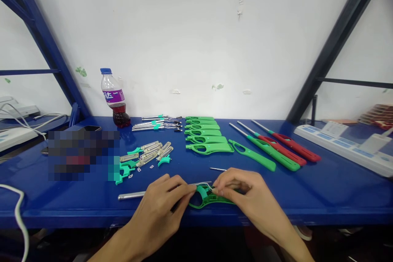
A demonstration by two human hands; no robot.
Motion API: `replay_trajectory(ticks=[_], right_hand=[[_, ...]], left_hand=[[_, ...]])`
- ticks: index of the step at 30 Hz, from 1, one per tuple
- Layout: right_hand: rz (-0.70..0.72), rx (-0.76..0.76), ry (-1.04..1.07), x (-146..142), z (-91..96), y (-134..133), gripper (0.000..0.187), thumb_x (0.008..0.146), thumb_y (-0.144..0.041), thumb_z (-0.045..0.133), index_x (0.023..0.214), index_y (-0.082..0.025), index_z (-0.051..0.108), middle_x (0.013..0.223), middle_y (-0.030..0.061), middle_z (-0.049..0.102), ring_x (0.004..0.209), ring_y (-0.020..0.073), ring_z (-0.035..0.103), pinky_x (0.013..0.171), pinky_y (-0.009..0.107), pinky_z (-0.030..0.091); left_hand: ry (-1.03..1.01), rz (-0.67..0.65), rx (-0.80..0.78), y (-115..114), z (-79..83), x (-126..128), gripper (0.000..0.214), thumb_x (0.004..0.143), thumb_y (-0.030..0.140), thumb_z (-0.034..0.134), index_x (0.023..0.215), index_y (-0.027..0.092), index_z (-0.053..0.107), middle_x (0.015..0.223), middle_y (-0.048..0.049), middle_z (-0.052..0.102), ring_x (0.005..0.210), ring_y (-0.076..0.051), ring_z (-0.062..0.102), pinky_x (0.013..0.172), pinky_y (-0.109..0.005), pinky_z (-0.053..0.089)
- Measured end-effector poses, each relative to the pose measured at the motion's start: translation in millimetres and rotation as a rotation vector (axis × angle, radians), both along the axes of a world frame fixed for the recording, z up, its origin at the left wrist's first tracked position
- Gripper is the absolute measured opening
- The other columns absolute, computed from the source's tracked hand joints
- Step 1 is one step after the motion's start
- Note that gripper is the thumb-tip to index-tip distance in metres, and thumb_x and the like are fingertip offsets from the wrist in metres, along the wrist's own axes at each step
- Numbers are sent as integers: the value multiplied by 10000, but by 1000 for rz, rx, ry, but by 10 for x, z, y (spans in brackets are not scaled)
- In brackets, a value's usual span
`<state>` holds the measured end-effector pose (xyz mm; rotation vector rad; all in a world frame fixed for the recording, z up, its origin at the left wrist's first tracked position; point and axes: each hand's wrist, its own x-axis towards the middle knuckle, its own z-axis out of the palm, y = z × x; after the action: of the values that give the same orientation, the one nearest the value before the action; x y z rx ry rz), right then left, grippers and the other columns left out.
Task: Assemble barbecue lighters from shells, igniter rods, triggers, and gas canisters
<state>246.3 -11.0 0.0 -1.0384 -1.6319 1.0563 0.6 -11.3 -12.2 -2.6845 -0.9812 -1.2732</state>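
Near the front edge of the blue table (322, 196), both my hands work on one green lighter handle shell (205, 199). My left hand (167, 200) pinches its left end, fingers closed, where a metal tube (132, 195) runs off to the left. My right hand (242, 192) is closed over the right part of the shell, its fingertips pinching a thin wire or small part at the shell's top. A short metal pin (217, 169) lies just behind my right hand.
Behind lie a stack of green handle shells (204, 133), three finished long lighters in green and red (276, 147), metal tubes (156, 123), small igniter parts with teal triggers (147, 154) and a drink bottle (114, 97). A white power strip (344, 147) sits at right.
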Motion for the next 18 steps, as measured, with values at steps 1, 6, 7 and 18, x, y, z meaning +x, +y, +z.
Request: replay_trajectory(ticks=[1,6,7,18], right_hand=[[4,-5,11,0,0,-1,148,913,-322,793,799,-230,772,912,24,815,842,174,784,779,228,613],[19,18,27,5,0,0,159,923,-273,773,771,-228,764,902,12,797,816,150,762,753,208,596],[22,27,28,7,-2,1,160,926,-265,770,770,-228,763,902,9,795,815,145,758,752,204,591],[20,90,7,27,-7,-19,184,927,-204,735,750,-243,772,891,7,807,834,154,760,768,225,587]], left_hand=[[1,1,2,1,-2,-1,213,1078,77,559,1107,214,720,863,5,728,680,-141,619,666,-298,444],[-6,6,12,-2,-15,-5,217,1068,72,571,1104,219,727,850,9,733,663,-139,623,656,-296,439],[-9,5,14,-4,-17,-6,220,1065,69,577,1112,223,727,849,13,734,661,-137,626,656,-295,437],[-3,-1,16,-5,-19,-8,246,1053,56,585,1134,238,731,857,18,738,661,-134,638,635,-296,419]])
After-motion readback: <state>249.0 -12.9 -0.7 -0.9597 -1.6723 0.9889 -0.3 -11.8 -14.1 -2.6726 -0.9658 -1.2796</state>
